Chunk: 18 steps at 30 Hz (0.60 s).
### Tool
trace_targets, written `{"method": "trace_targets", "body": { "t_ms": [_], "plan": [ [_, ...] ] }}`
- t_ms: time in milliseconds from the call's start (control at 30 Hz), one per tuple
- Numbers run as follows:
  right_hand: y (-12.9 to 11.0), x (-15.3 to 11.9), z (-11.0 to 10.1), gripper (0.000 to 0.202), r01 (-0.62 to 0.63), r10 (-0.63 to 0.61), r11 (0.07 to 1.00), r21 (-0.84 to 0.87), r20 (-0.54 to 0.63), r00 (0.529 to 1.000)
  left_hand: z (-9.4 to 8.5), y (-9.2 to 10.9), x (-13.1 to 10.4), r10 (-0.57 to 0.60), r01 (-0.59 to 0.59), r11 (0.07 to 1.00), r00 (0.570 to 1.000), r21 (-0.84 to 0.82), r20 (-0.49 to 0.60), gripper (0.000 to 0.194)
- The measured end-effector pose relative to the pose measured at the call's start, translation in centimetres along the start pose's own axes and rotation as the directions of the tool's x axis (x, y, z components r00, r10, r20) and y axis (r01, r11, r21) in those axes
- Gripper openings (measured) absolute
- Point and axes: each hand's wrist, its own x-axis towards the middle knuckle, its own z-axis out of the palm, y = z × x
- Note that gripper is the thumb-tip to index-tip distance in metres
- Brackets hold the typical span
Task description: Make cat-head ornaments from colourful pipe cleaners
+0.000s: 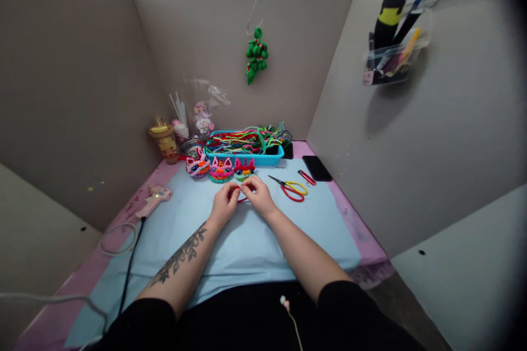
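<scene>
My left hand (pixel 225 201) and my right hand (pixel 258 195) meet over the middle of the blue cloth, fingertips pinched close together. Between them runs a red pipe cleaner (pixel 242 199), bent in a small curve below the fingers; both hands are closed on it, and the fingers hide much of it. Just beyond my hands sit three colourful unicorn-like figures: a pink and white one (pixel 198 166), a pink and orange one (pixel 221 170) and a red one (pixel 244 168). Scissors (pixel 290 188) with red and yellow handles lie to the right of my right hand.
Behind the figures stands a blue tray (pixel 263 160) of colourful pipe cleaners. A red cutter (pixel 307 177) and black phone (pixel 317 168) lie right. At left are a pink glue gun (pixel 154 201) with its cord and a lidded cup (pixel 164 141). Grey partitions (pixel 197 44) enclose the table.
</scene>
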Motion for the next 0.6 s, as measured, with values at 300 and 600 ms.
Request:
{"method": "trace_targets", "body": {
  "t_ms": [300,600],
  "plan": [
    [-0.26,0.08,0.10,0.003,-0.021,0.021,1.000,0.009,0.009,1.000,-0.12,0.04,0.03,-0.044,0.044,0.999,0.999,0.011,-0.027,0.016],
    [0.70,-0.33,0.14,0.011,0.238,-0.230,0.945,-0.222,0.062,0.971,0.42,-0.25,0.32,-0.369,0.377,0.865,0.925,-0.331,0.091,0.018]
  ]
}}
